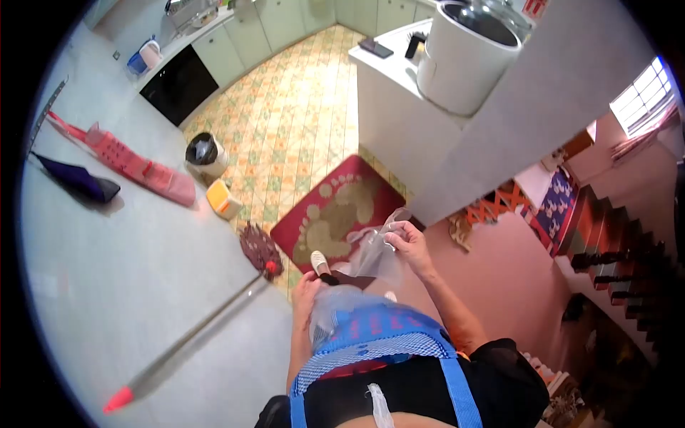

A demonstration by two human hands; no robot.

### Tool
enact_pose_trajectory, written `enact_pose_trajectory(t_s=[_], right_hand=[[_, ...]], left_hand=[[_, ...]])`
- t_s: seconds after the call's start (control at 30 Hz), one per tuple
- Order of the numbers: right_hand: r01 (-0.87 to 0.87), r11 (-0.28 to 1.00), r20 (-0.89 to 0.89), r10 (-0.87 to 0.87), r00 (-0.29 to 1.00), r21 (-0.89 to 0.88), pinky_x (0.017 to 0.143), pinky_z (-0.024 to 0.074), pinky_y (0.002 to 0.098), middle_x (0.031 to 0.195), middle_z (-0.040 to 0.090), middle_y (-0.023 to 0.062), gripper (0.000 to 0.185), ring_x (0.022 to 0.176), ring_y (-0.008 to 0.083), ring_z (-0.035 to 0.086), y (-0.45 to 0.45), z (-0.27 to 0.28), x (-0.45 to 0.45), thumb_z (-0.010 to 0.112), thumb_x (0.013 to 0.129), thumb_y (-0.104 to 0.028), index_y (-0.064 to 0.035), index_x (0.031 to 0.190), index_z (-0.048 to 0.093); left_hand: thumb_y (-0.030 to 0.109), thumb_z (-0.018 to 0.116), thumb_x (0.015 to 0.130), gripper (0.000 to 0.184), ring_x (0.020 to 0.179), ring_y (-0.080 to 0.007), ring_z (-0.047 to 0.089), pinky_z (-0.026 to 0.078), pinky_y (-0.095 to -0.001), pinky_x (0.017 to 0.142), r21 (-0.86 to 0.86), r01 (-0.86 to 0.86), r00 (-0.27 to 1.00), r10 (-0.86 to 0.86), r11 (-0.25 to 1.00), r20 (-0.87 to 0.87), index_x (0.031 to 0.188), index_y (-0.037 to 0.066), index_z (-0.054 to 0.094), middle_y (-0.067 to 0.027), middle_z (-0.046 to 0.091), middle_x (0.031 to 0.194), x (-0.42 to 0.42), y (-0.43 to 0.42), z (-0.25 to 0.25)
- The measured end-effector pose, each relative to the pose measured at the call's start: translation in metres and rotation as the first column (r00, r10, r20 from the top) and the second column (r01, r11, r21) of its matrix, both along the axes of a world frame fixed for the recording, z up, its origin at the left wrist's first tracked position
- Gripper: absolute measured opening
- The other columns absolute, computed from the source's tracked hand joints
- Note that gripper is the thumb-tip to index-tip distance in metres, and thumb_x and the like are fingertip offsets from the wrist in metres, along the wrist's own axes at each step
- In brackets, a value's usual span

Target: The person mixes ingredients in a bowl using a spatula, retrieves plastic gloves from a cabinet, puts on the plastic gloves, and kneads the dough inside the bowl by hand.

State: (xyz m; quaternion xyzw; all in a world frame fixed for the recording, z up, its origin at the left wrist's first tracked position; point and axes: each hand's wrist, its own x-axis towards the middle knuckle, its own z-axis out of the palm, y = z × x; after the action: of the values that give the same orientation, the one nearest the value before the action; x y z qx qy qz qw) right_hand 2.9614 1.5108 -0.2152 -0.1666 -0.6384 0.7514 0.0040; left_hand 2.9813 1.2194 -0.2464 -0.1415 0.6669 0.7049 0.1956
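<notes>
The head view shows a standing person, two bare hands in front of the waist, and a thin, transparent plastic sheet [379, 258] spread between body and floor. The right hand [408, 246] is raised ahead of the body on the right; its thumb and fingers are pinched together on the upper edge of the sheet, which hangs in loose, glossy creases beneath. The left hand [307, 294] is lower, near the waist, beside a cloudy translucent film [334, 303] that overlies the apron; whether its fingers grip this film cannot be told. The apron [385, 324] is blue fabric with a fine checked border and flat shoulder straps, worn over a black top [428, 389]. Below the sheet lies a rectangular dark-red mat [285, 227] with beige footprint shapes, set on patterned yellow tile [285, 93]. To the left, a mop [207, 324] with a straight rod, a pink end cap and a shaggy brown head leans along a smooth pale wall [178, 264]. Near the mop head stand a squarish yellow-and-white container [223, 200] and a round white bin [211, 162] with a black liner. A pink fabric holder [143, 165] and a folded dark-purple umbrella [78, 178] hang on the wall. A white cylindrical vessel [457, 75] stands on the counter [410, 70].
</notes>
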Motion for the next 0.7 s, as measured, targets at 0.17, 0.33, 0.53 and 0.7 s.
enact_pose_trajectory(t_s=[0.17,0.33,0.53,0.7], right_hand=[[0.14,0.769,-0.254,0.03,0.967,0.624,0.059,0.0486,0.0291,0.072,0.06,0.0113,0.032,0.064,0.0149,0.06,-0.028,0.024,-0.149,0.063,0.081,-0.011,-0.0027,0.11,0.05],[-0.016,0.926,-0.128,0.069,0.989,0.376,0.062,0.0511,0.0302,0.077,0.061,0.0098,0.051,0.071,0.0164,0.061,-0.101,0.025,-0.269,0.059,0.084,-0.011,0.0029,0.127,0.034],[0.096,0.992,-0.1,-0.087,0.991,0.083,0.063,0.0519,0.0269,0.089,0.061,0.0134,0.061,0.076,0.016,0.062,-0.105,0.021,-0.382,0.058,0.085,-0.011,0.0076,0.133,0.024],[0.124,0.992,-0.069,-0.125,0.99,-0.021,0.065,0.0515,0.0264,0.091,0.062,0.0129,0.064,0.079,0.0159,0.062,-0.084,0.01,-0.474,0.058,0.086,-0.011,0.0075,0.134,0.021]], left_hand=[[0.016,0.075,0.074,0.038,0.074,-0.0132,0.061,0.05,-0.0266,0.068,-0.384,0.053,0.926,-0.19,0.922,-0.328,0.106,0.0,0.062,-0.005,0.064,0.083,-0.135,0.006,0.047],[0.035,0.083,0.057,0.068,0.08,-0.0276,0.061,0.049,-0.0356,0.068,-0.711,0.115,0.652,-0.593,0.694,-0.473,0.108,0.003,0.051,-0.0132,0.06,0.09,-0.275,0.043,0.089],[0.022,0.073,0.066,0.062,0.09,-0.0335,0.059,0.05,-0.0399,0.069,-0.707,0.152,0.559,-0.65,0.691,-0.515,0.117,0.001,0.044,-0.0165,0.055,0.102,-0.409,0.052,0.091],[0.017,0.065,0.073,0.043,0.088,-0.0329,0.06,0.049,-0.0388,0.071,-0.703,0.215,0.584,-0.666,0.678,-0.464,0.111,0.001,0.052,-0.0161,0.059,0.098,-0.511,0.074,0.082]])
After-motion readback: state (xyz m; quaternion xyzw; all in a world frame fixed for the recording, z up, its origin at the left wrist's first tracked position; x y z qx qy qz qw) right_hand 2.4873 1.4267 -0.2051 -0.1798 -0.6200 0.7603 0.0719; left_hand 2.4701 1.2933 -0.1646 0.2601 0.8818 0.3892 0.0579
